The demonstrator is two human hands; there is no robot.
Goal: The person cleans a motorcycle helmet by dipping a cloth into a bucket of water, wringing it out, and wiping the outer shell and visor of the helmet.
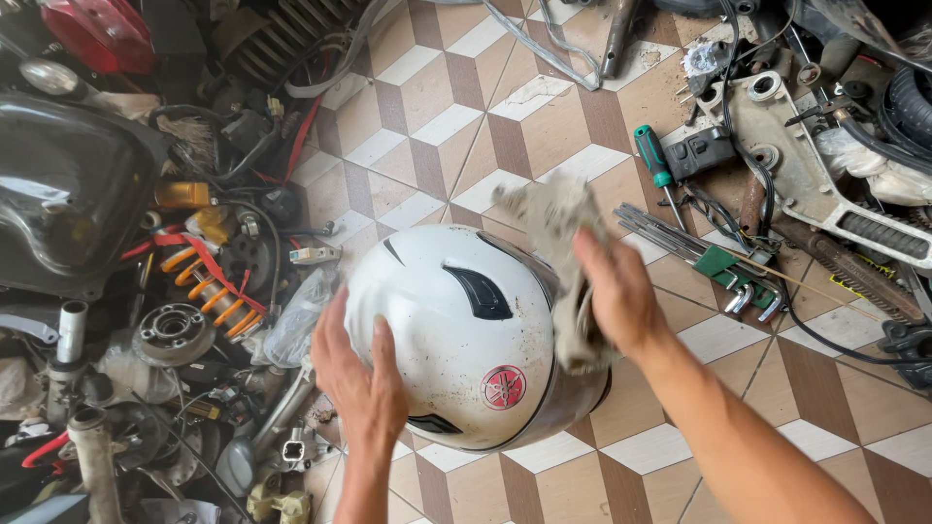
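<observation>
Head view: a white helmet [466,340] (dirt-speckled, with a round red emblem and black vents) is held above the tiled floor [437,107]. The left hand [357,374] lies flat and spread against its left side, gripping nothing else. The right hand [616,296] clutches a grey rag [563,252] pressed to the helmet's right side. A green-handled screwdriver [653,157] and an orange spring [209,286] lie nearby.
</observation>
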